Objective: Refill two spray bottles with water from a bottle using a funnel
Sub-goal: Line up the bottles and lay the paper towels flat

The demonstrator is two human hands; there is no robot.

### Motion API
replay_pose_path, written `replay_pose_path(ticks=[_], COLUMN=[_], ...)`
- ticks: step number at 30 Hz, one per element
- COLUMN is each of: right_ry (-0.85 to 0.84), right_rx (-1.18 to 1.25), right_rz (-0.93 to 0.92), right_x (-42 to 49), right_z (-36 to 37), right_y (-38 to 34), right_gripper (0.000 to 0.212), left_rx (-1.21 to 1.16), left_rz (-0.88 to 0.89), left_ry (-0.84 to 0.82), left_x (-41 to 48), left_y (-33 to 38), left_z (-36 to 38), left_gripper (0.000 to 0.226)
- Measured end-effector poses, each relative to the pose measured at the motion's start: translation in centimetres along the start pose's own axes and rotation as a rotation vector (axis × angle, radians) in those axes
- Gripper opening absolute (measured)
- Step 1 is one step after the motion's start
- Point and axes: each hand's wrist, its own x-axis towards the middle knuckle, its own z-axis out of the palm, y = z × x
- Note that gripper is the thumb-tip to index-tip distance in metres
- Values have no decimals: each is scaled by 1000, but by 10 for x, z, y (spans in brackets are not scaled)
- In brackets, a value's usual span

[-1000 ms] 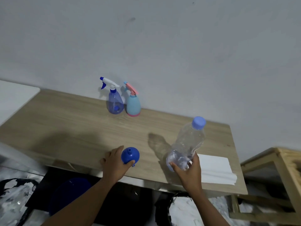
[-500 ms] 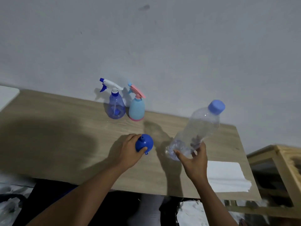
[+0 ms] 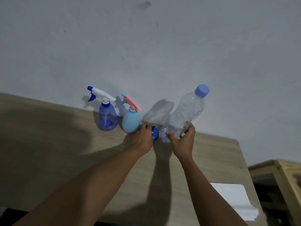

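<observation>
Two hands, both full. Your left hand (image 3: 143, 138) holds the funnel (image 3: 155, 133) just right of the pink-topped spray bottle (image 3: 131, 122). Your right hand (image 3: 182, 141) grips the tilted, capped water bottle (image 3: 185, 114) farther right, so left is nearer.

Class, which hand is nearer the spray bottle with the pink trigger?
Left. The left hand, holding the funnel, is beside the base of the pink-trigger spray bottle; the right hand grips the water bottle farther right.

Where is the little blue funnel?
In the head view, the blue funnel is held in the left hand, between the light blue spray bottle and the clear water bottle.
</observation>
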Motion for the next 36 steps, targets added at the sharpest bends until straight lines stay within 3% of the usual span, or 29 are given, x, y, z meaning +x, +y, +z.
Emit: replay_pose_path(ticks=[7, 10, 16, 21, 28, 33, 36], right_ry=[2, -27, -99, -42, -40, -159, -248], right_rx=[44, 32, 34, -13, -323, -413, -449], right_rz=[-9, 31, 63, 59, 64, 119, 110], right_x=[11, 8, -15, -54, -82, -86, -87], right_z=[10, 10, -11, -74, -221, -297, -322], right_y=[1, 4, 2, 22, 77, 122, 143], right_gripper=[72, 91, 108, 87, 44, 34, 32], left_rx=[30, 28, -104, -331, -342, -301, -300], left_rz=[-49, -49, -78, -87, -9, -35, -80], left_ry=[46, 70, 87, 239, 28, -146, -165], left_x=[21, 22, 2, -66, -138, -174, -194], left_y=[-11, -14, -4, 30, 95, 139, 164], left_z=[17, 22, 24, 20, 46, 83, 99], left_gripper=[47, 58, 76, 74, 48, 37, 36])
